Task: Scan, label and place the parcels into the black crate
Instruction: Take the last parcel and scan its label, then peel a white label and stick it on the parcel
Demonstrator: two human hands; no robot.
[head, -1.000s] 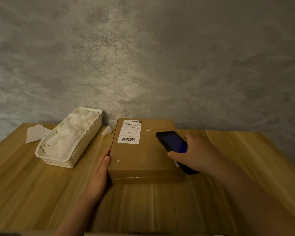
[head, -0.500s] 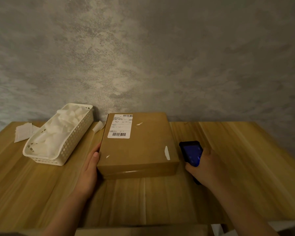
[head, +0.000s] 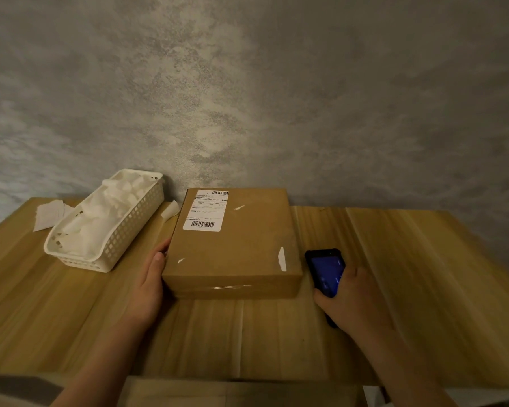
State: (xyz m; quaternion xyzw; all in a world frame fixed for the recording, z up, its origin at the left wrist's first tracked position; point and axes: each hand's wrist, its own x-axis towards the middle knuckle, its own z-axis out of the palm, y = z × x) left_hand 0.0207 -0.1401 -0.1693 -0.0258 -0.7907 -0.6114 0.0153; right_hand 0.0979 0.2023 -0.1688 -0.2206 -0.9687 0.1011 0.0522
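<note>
Parcel (head: 232, 245) flat on tabletop (head: 409, 274), printed label (head: 207, 210) face-up at its far-left corner, readable for scanning. Left hand (head: 150, 277) lies flat against parcel's left edge, fingers (head: 159, 257) extended, likely bracing it. Right hand (head: 350, 295) just right of parcel, wrapped around handheld scanner (head: 325, 271), screen lit. White basket (head: 106, 221) left of parcel, probably blank labels. Black crate not visible.

The box (head: 232, 245) under the left hand (head: 149, 282) is matt brown cardboard; glossy clear tape crosses its near edge. Its label (head: 206, 210) is white printed paper. The scanner (head: 325, 271) in the right hand (head: 351, 301) has a black matt casing and a glossy lit screen. The table (head: 409, 274) is smooth light wood grain. The basket (head: 124, 227) beyond the left hand is white perforated plastic, holding white paper. The wall (head: 247, 98) is rough mottled grey plaster.
</note>
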